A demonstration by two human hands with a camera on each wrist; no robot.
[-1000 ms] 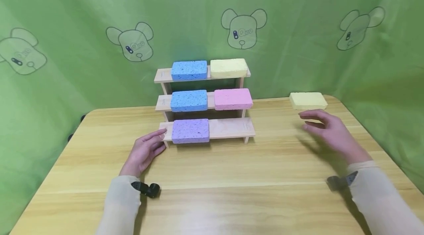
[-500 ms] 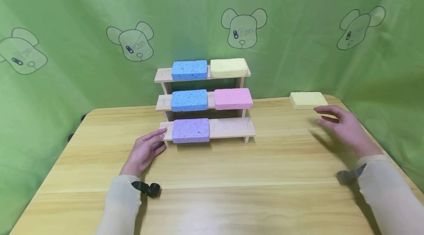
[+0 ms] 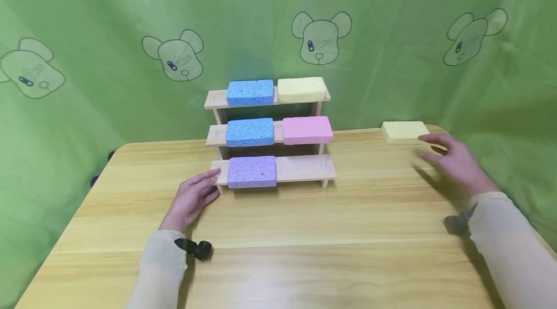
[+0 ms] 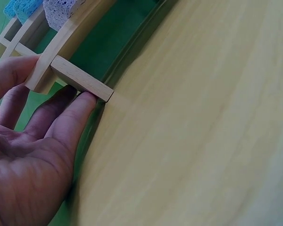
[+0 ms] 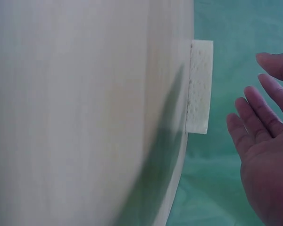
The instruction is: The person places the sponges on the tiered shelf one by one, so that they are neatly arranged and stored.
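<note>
A three-tier wooden display rack stands near the back of the table. My left hand grips the left end of its lowest tier, fingers at the board's end and along the leg. Beside those fingers lies a purple sponge. A pale yellow sponge rests at the table's back right edge. My right hand, fingers loosely bent with nothing held, hovers in front of its right corner. The right wrist view shows a gap between the fingers and that sponge.
The middle tier bears a blue sponge and a pink sponge. On the top tier sit another blue sponge and another yellow sponge. A green curtain hangs behind the wooden table.
My right hand has moved to the right and slightly farther back, toward the right corner of the loose yellow sponge. My left hand and the rack have stayed in place.
</note>
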